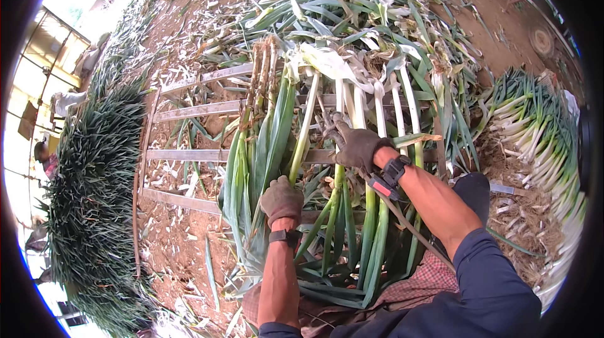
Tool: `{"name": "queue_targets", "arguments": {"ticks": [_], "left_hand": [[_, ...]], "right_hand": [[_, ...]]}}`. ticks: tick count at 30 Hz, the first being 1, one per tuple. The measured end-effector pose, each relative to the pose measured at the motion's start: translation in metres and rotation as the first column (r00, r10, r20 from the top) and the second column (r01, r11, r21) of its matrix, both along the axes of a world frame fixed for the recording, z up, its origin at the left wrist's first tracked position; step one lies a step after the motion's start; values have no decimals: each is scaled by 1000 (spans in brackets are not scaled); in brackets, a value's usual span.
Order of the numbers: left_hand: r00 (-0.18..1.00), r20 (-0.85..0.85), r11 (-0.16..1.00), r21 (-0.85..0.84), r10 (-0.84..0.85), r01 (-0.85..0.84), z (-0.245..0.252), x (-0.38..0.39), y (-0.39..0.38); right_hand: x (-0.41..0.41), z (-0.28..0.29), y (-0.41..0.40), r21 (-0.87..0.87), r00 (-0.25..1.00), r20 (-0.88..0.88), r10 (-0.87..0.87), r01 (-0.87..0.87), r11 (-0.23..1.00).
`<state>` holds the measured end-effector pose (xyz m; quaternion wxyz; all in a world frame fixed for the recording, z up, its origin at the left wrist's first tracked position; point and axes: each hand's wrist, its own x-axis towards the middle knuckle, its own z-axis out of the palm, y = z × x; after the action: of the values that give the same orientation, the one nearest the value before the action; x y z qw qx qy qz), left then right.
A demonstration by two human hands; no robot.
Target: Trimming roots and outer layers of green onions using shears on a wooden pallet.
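My left hand [282,200], in a brown work glove, is closed around the green part of a long onion [306,123] whose white shank points away from me. To its right, my gloved right hand [361,147] grips a hose-fed hand tool [325,123], seemingly an air blow gun; the fingers hide much of it. Its hose [410,227] runs back past my forearm. Several peeled long onions [359,107] with white shanks lie under and beside the right hand. Left of my left hand lie unpeeled long onions [257,85] with brown, soiled lower ends.
A slatted metal rack [188,155] supports the onions. Beyond it sits a heap of stripped leaves [325,12]. Dense piles of green onions [94,196] stand at left, cleaned ones [533,135] at right. Peel scraps litter the dirt floor [188,239]. Another person [47,161] is at far left.
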<state>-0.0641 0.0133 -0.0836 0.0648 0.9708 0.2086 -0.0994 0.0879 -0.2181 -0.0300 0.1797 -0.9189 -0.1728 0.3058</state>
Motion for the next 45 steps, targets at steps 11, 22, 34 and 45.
{"name": "queue_targets", "arguments": {"ticks": [11, 22, 34, 45], "left_hand": [[937, -231, 849, -518, -262, 110, 22, -51, -64], [982, 150, 985, 148, -115, 93, 27, 52, 22], [979, 110, 981, 103, -173, 162, -37, 42, 15], [915, 399, 112, -913, 51, 392, 138, 189, 144]], "right_hand": [[-124, 57, -39, 258, 930, -192, 314, -261, 930], [-120, 59, -61, 235, 996, -84, 43, -22, 972], [-135, 51, -61, 180, 947, -262, 187, -142, 973], [-119, 52, -88, 558, 938, -332, 102, 108, 823]]}}
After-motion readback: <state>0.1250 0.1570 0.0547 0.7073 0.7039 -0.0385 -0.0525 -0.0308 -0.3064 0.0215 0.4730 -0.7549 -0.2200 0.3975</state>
